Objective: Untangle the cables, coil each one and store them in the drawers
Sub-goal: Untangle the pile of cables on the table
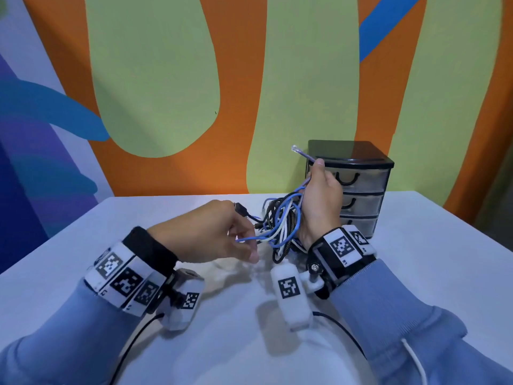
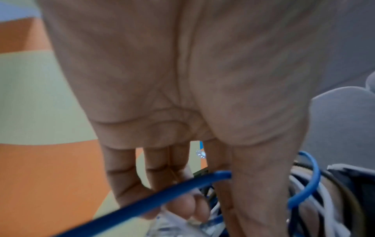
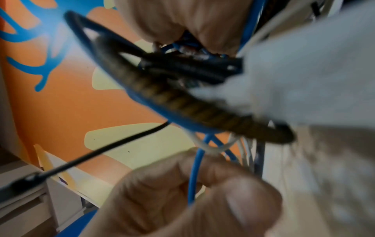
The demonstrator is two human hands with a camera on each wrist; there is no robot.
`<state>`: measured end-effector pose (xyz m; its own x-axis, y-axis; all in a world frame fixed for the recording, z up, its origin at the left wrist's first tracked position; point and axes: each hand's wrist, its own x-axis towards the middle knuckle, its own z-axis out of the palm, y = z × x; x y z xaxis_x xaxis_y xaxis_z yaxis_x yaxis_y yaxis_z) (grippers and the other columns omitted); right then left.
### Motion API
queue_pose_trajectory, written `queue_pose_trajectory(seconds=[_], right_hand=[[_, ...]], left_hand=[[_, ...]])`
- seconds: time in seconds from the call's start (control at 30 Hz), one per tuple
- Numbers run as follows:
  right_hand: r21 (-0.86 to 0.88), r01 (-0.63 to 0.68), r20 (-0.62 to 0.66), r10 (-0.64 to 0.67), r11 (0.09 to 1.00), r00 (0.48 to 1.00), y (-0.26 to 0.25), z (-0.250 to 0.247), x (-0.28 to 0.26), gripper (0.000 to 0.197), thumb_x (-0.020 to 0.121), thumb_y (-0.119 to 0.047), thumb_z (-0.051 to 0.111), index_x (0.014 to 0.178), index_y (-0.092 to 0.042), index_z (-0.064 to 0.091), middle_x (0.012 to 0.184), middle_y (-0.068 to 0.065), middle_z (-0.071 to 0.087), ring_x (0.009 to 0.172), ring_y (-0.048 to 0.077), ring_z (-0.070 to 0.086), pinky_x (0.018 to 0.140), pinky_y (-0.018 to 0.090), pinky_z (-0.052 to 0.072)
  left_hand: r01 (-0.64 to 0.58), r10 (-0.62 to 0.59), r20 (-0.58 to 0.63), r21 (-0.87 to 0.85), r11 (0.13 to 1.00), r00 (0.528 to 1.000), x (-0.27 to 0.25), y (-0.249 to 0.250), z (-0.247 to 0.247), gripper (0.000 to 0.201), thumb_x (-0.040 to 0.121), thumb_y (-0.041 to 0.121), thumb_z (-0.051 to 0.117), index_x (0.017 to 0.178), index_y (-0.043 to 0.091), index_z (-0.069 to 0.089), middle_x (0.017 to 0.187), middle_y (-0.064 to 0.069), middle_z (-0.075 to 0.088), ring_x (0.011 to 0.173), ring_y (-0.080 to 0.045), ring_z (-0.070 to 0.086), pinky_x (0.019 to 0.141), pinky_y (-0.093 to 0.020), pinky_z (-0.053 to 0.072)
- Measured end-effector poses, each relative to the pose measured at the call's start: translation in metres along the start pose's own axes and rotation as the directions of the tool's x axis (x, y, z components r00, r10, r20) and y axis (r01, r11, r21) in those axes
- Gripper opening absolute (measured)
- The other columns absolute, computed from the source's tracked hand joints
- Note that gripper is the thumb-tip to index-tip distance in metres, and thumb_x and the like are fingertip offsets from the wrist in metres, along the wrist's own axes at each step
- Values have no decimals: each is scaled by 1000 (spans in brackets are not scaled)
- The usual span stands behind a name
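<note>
A tangle of cables [image 1: 280, 226], blue, white, black and one braided, hangs just above the white table [image 1: 416, 273]. My right hand [image 1: 313, 184] grips the tangle from the right. Past its thumb the blue cable's end with a clear plug [image 1: 295, 148] sticks up. My left hand [image 1: 247, 240] pinches a loop of the blue cable [image 1: 249, 239] at the left of the tangle; in the left wrist view this blue cable [image 2: 162, 197] crosses the fingers. The blurred right wrist view shows the braided cable [image 3: 182, 102] and a blue cable [image 3: 194, 176] between my fingers.
A small black drawer unit [image 1: 361, 184] with three translucent drawers, all closed, stands behind my right hand at the table's far edge, against the painted wall. A black plug [image 1: 241, 209] sticks out of the tangle toward my left hand.
</note>
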<state>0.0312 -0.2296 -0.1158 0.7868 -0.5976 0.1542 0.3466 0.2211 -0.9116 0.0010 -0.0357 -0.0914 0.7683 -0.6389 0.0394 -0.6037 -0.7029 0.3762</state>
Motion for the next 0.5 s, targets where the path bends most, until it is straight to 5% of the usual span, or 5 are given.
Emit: queue_pose_trajectory(seconds=[0.1, 0.23, 0.4, 0.5], right_hand=[[-50, 74, 97, -69, 996, 993, 1, 2, -3, 42, 107, -43, 54, 74, -17, 47, 61, -3, 43, 56, 17, 39, 58, 32, 35], [-243, 270, 201, -223, 932, 954, 1, 0, -8, 41, 95, -57, 67, 106, -20, 54, 92, -4, 57, 79, 10, 57, 71, 25, 45], [-349, 438, 269, -359, 828, 894, -8, -7, -4, 48, 94, -58, 68, 66, -23, 50, 68, -10, 48, 67, 14, 48, 71, 38, 43], [-432, 558, 433, -380, 709, 817, -13, -10, -4, 36, 93, -49, 73, 64, -28, 69, 93, -12, 58, 103, 13, 53, 94, 33, 41]], left_hand=[[-100, 88, -60, -235, 967, 994, 2, -4, 2, 38, 95, 41, 78, 77, 8, 70, 80, -21, 54, 68, -30, 44, 63, -38, 36], [-159, 97, -180, -370, 915, 979, 3, -6, -1, 23, 102, 24, 71, 85, 10, 77, 74, -4, 70, 68, -10, 61, 68, -23, 47], [-139, -72, -348, -545, 827, 935, 9, -15, -3, 22, 105, 20, 63, 93, 3, 70, 75, -15, 74, 60, -14, 63, 53, -14, 42], [-129, -191, -423, -619, 775, 886, 12, -29, -6, 26, 108, 26, 60, 96, 5, 69, 74, -12, 72, 61, -19, 62, 49, -23, 36]])
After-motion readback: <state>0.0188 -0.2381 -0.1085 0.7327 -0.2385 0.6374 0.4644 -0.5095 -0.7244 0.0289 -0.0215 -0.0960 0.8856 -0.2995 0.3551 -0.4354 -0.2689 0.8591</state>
